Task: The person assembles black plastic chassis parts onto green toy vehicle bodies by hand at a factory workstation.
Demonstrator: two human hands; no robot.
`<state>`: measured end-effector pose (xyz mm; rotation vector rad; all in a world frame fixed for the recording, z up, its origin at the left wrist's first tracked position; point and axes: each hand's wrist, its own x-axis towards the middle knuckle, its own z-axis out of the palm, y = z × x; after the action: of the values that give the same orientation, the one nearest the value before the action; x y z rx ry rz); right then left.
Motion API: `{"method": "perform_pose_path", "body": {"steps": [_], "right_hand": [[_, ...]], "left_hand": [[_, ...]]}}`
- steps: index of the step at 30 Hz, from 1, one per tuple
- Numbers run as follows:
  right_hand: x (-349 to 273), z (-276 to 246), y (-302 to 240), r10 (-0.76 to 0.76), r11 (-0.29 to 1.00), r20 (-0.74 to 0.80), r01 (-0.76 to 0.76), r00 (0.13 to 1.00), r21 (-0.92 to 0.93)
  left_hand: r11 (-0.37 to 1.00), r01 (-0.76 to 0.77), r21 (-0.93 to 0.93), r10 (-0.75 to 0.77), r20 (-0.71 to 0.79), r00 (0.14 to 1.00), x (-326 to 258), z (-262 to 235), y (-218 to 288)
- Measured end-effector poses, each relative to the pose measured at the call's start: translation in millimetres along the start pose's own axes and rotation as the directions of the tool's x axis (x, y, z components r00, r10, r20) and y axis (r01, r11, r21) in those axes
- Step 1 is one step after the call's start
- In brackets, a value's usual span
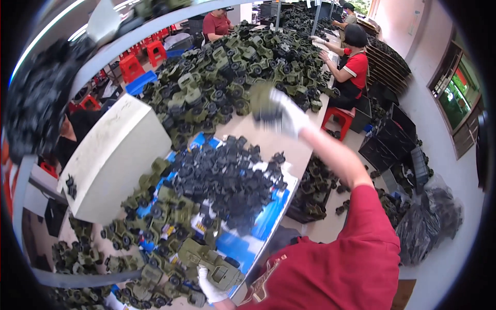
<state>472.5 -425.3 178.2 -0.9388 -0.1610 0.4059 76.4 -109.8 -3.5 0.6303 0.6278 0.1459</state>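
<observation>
In a white glove, my right hand [289,111] is stretched out over the table, closed around an olive-green toy vehicle [262,102] that is smeared by motion. Beyond it rises a large heap of olive toy jeeps [222,67]. Near the lower edge my left hand [208,287], also gloved, grips the side of a larger olive toy jeep body [209,261]; some of its fingers are hidden. Between my hands lies a pile of small black plastic parts [222,178] on a blue-and-white printed sheet [235,248]. More olive toy vehicles [150,227] crowd beside the left hand.
A large off-white block [116,155] stands at the left of the table, next to a metal frame post [23,206]. A co-worker [351,67] in red sits at the right edge, another [214,26] across the heap. Black crates [390,137] and plastic bags [429,222] stand right.
</observation>
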Motion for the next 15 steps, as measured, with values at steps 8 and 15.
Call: {"method": "perform_pose_path", "body": {"steps": [8, 15], "right_hand": [[121.3, -140.1, -11.6, -0.005, 0.723, 0.476, 0.332, 0.88, -0.606], [-71.4, -96.7, 83.2, 0.585, 0.788, 0.137, -0.601, 0.799, 0.137]], "left_hand": [[0.988, -0.034, 0.15, 0.039, -0.033, 0.999, 78.9, 182.5, -42.6], [0.598, 0.045, 0.8, -0.049, -0.019, 0.999, 161.6, 320.0, -113.5]]}}
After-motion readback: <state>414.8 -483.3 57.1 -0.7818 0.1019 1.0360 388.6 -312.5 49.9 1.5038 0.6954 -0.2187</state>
